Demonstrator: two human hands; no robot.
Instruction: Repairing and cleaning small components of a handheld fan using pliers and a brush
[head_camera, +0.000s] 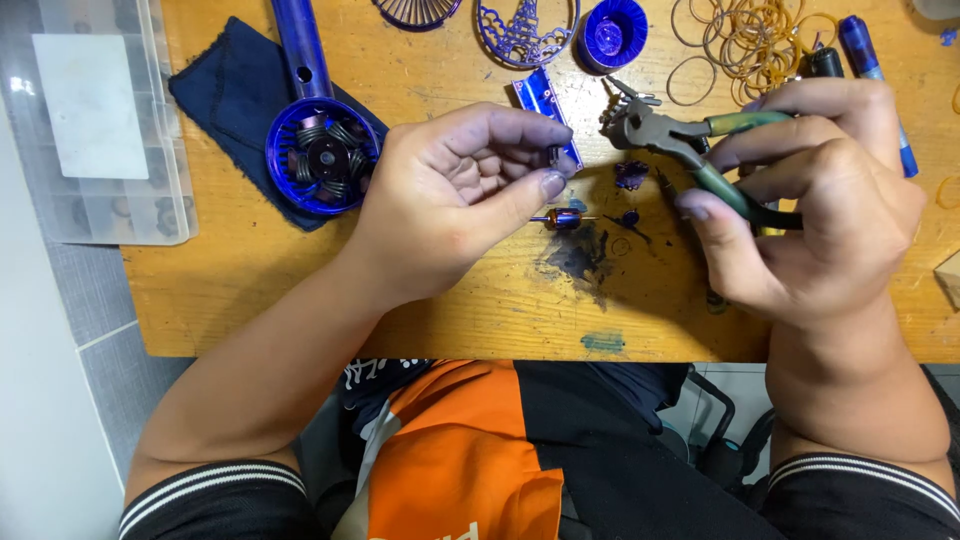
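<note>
Left hand: we see our left hand (455, 195) raised just above the table, thumb and forefinger pinched together on a small dark part (553, 155); the other fingers curl loosely into the palm.
Small part: it sits between those two fingertips, above the table and just left of the pliers' tip; it is too small for us to tell what kind of piece it is.
Right hand: our right hand (810, 195) is wrapped tightly round the green handles of a pair of pliers (665, 135), fingers on top and thumb below.
Pliers: the metal nose points left toward the pinched part, close to it but not touching; we cannot tell whether the nose is closed.
Table: a worn wooden table (300, 290) with dark blue stains near the middle.
Under the hands: a small copper-wound rotor (565, 217) lies on the wood below the left fingertips, with blue scraps beside it.
To the left: a blue round fan housing (322, 155) with coils inside rests on a dark cloth (225, 75); a clear plastic box (95, 120) stands at the table's left edge.
Far side: rubber bands (745, 45) lie in a loose heap, beside a blue marker (870, 70).
</note>
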